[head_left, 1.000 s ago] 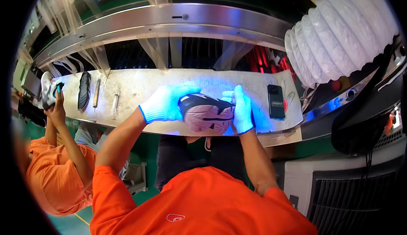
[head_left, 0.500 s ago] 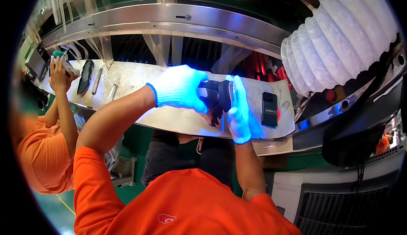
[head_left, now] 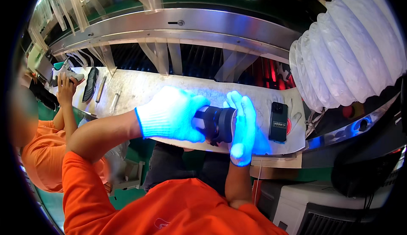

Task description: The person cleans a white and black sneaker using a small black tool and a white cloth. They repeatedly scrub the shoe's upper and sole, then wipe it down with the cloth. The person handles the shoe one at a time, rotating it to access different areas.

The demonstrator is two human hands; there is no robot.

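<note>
A dark shoe [head_left: 215, 123] with a thick sole is held sideways between my two white-gloved hands, just above the near edge of the bench. My left hand [head_left: 173, 113] is closed round its upper, fingers over the top. Against the sole on the other side lies the palm of my right hand [head_left: 244, 127], its fingers stretched out. Bright blue light falls on both gloves and on the shoe. The underside of the shoe and part of my left fingers are hidden.
A phone [head_left: 278, 121] lies on the pale bench top [head_left: 140, 82] at right. Farther left are a dark shoe sole [head_left: 90, 84] and a thin stick-like tool [head_left: 101, 89]. A co-worker's hand [head_left: 66, 88] holds a grey shoe. A white ribbed duct [head_left: 347, 52] hangs at right.
The shoe has tilted so its sole faces more to the right, and both hands have come down a little in view. My right hand stays against the sole.
</note>
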